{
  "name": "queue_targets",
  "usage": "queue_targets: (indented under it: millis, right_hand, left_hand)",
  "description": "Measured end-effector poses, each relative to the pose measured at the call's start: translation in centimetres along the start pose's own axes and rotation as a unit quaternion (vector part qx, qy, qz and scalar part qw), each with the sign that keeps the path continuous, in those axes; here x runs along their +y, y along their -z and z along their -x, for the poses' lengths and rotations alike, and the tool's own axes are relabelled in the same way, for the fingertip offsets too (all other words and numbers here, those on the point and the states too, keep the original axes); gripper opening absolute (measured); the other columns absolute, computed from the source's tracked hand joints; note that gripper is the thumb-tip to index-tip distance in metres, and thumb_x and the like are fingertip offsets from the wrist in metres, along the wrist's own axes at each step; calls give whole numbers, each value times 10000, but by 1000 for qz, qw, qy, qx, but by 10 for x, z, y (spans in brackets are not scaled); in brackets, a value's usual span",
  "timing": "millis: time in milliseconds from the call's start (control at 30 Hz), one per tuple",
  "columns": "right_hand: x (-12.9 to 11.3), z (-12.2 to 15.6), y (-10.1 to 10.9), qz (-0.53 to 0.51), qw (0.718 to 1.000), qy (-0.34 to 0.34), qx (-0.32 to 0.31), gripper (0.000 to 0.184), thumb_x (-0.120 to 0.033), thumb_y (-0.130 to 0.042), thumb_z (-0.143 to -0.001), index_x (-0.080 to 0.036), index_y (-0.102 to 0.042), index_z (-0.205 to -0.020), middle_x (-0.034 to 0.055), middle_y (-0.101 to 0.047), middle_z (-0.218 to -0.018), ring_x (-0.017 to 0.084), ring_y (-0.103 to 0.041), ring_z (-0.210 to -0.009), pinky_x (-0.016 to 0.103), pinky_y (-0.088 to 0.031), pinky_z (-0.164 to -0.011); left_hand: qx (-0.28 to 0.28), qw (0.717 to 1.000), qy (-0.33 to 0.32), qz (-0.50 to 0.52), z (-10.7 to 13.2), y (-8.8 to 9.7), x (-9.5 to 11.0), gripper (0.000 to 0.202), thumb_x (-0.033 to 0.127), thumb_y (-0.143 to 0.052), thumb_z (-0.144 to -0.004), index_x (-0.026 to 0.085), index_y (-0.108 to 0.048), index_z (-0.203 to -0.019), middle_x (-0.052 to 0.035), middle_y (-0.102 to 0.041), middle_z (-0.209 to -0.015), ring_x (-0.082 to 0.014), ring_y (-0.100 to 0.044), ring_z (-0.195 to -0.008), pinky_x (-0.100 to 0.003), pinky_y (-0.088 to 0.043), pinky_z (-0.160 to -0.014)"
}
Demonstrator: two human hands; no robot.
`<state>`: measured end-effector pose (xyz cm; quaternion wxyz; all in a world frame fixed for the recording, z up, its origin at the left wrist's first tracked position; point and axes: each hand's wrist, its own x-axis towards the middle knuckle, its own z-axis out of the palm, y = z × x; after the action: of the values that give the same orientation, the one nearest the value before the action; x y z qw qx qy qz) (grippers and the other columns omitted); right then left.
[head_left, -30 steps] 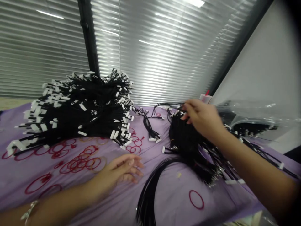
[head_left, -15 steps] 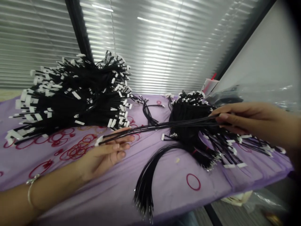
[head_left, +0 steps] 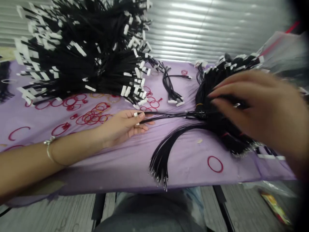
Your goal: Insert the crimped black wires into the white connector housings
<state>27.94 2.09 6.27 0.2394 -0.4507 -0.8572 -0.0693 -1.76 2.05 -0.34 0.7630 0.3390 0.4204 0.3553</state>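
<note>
My left hand (head_left: 123, 125) rests on the purple cloth (head_left: 183, 175), its fingers pinching the white-tipped end of a thin bundle of black wires (head_left: 170, 114). The bundle runs right into a heap of black wires (head_left: 224, 125). Over that heap hovers my right hand (head_left: 262, 108), blurred, its fingers among the wires. A much larger heap of black wires with white connectors (head_left: 82, 61) lies above my left hand. Below the bundle curves a loose sheaf of black wires with metal ends (head_left: 160, 161).
A small wire bundle (head_left: 171, 88) and red rubber bands (head_left: 93, 115) lie on the cloth. A clear plastic bag (head_left: 283, 48) sits at the far right. The table's front edge (head_left: 154, 190) runs above my lap (head_left: 149, 214), and a coloured packet (head_left: 275, 207) lies on the floor.
My head has tipped down, showing more floor. My right hand has moved left over the heap, and the wire bundle has dropped lower, with its end still at my left hand.
</note>
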Motion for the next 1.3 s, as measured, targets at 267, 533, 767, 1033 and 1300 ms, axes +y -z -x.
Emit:
queue_targets:
  millis: [267, 533, 767, 1033, 1300]
  right_hand:
    - [-75, -21, -69, -268, 869, 197, -367, 56, -171, -663, -803, -165, -646, -856, 18, -648, -855, 159, -587, -850, 292, -450, -776]
    - [-74, -22, -56, -280, 879, 149, -355, 63, -158, -550, -879, -153, -598, -839, 12, -624, -824, 122, -550, -767, 244, -417, -687]
    - [-79, -24, -54, -360, 888, 114, -262, 109, -133, -573, -852, -146, -673, -894, 32, -656, -912, 105, -586, -832, 221, -447, -788]
    - [-83, -22, -55, -370, 905, 24, -210, 93, -123, -556, -826, -114, -642, -791, -24, -605, -699, 50, -489, -611, 167, -381, -590]
    - [-70, -29, -63, -365, 905, -92, -198, 167, -109, -552, -802, -137, -577, -638, -64, -450, -548, 38, -380, -521, 171, -301, -485]
  left_hand:
    - [-36, 998, -28, 38, 4, -4, 0, 135, 113, -475, -921, 65, -601, -917, -139, -689, -1018, -168, -691, -832, -251, -532, -738]
    - [-42, 987, -102, -114, 3, 1, -8, 133, 225, -633, -857, 115, -628, -932, -43, -681, -871, -164, -670, -852, -268, -515, -809]
    - [-40, 960, -126, -246, 4, 2, -2, 80, 207, -721, -747, 149, -743, -796, -16, -698, -742, -141, -627, -755, -212, -478, -736]
    - [-62, 964, -100, -238, 6, 2, -3, 145, 257, -610, -865, 145, -701, -852, -16, -697, -781, -122, -642, -761, -192, -499, -754]
    - [-33, 993, -44, -106, 7, 1, -7, 104, 162, -624, -848, 99, -653, -926, -14, -696, -805, -84, -652, -727, -169, -545, -743]
